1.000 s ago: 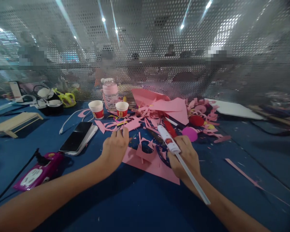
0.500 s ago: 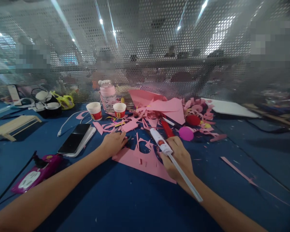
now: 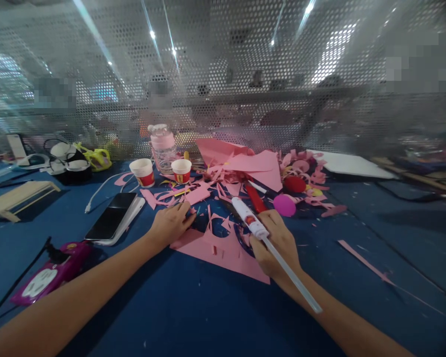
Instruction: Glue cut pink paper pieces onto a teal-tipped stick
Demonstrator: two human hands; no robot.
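My right hand (image 3: 278, 243) is closed around a white hot glue gun (image 3: 250, 218). A long translucent glue stick (image 3: 293, 277) juts from the gun's rear toward me, and its front points away over the table. My left hand (image 3: 169, 225) rests at the left of a pink paper sheet (image 3: 241, 265) with cut-out holes. The fingers of this hand are bent together; what they hold, if anything, is hidden. A dark blue loop (image 3: 240, 238), like a scissors handle, lies on the sheet beside my right hand. Pink paper scraps (image 3: 196, 193) lie just beyond both hands.
Paper cups (image 3: 143, 173), a clear bottle with a pink top (image 3: 162, 141) and a pink paper heap (image 3: 260, 166) stand at the back. To the left are a phone (image 3: 111, 215), a purple power bank-like box (image 3: 52, 277) and a small wooden stand (image 3: 20, 198). A perforated metal screen (image 3: 215, 64) rises behind.
The view has shifted slightly. The glue stick's rear end has swung a little to the right with my right hand. My left hand stays by the paper sheet.
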